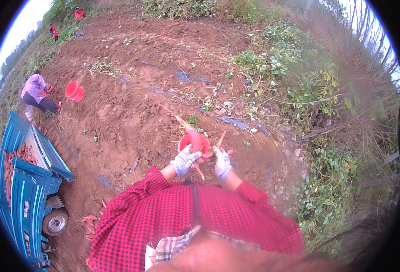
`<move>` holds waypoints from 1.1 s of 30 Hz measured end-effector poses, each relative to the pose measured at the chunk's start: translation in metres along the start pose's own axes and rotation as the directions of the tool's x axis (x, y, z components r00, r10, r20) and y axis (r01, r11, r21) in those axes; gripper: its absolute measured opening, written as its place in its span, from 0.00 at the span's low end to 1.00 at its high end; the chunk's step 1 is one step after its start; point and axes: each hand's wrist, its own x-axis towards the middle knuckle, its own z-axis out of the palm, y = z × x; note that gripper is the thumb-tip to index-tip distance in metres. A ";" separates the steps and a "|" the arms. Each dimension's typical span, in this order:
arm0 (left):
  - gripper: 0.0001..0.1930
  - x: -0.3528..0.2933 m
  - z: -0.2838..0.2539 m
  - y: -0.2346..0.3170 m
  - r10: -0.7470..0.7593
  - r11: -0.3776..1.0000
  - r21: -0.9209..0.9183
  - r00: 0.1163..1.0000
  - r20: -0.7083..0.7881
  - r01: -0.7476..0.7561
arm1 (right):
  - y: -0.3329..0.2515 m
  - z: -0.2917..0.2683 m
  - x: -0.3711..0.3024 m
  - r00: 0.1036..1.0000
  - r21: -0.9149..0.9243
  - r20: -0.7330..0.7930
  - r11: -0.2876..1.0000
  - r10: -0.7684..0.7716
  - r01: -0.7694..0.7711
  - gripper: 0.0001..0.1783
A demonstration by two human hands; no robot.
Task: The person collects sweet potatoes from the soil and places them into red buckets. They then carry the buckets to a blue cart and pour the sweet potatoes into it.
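Note:
My left hand [185,159], in a whitish glove, is closed round the lower part of a large pinkish-red sweet potato [193,136]. Its long thin root tip points up and away from me. My right hand [222,164], gloved too, has its fingers closed at the base of a slim, paler sweet potato [221,138]. Between both hands more reddish sweet potatoes [207,157] hang close together; whether they are joined in one cluster I cannot tell. Just beyond, a red bucket [181,144] is partly covered by the large sweet potato and my hands.
Brown soil [132,118] holds scraps of dark plastic film [234,122]. At left stands a blue truck [32,190] loaded with sweet potatoes; more lie on the ground [90,224]. A person [36,90] bends near another red bucket [75,91]. Green vines [295,59] line the right.

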 end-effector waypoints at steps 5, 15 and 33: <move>0.22 -0.004 -0.021 0.000 0.032 0.978 -0.210 0.981 0.189 0.008 | 0.013 0.033 0.019 0.986 0.357 0.148 0.925 0.082 -0.130 0.11; 0.17 0.018 -0.070 0.010 -0.054 0.834 -0.550 0.999 -0.004 0.043 | -0.015 0.078 0.018 0.902 -0.255 0.134 0.865 -0.411 0.433 0.09; 0.20 0.035 -0.126 0.027 0.000 0.998 0.068 0.998 -0.057 0.004 | -0.070 0.082 -0.036 0.753 -0.256 0.158 0.710 -0.639 0.656 0.12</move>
